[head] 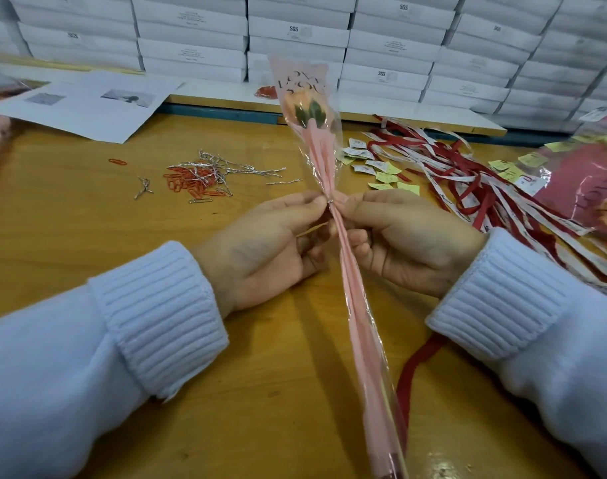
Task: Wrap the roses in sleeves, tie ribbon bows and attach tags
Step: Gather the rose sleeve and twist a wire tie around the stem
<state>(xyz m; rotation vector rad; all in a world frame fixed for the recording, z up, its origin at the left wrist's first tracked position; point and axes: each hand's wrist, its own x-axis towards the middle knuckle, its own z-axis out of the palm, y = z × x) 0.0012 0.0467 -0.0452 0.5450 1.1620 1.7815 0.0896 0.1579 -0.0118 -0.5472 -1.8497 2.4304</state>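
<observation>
A peach rose [303, 105] stands in a pink and clear printed sleeve [350, 288], held upright over the wooden table [87, 219]. My left hand [271, 243] and my right hand [405, 236] pinch the gathered sleeve at its narrow waist from either side. A thin silver twist tie [328, 201] sits at the pinch point between my fingertips. Red and white ribbons [467, 188] lie in a heap to the right, with small yellow and white tags [381, 167] beside them. One red ribbon [416, 368] runs under the sleeve near my right wrist.
Silver twist ties [226, 167] and red paper clips [188, 183] lie scattered left of the rose. Printed sheets [87, 105] lie at the back left. A stack of pink sleeves [585, 188] sits at the right edge. White boxes [295, 32] are stacked along the back.
</observation>
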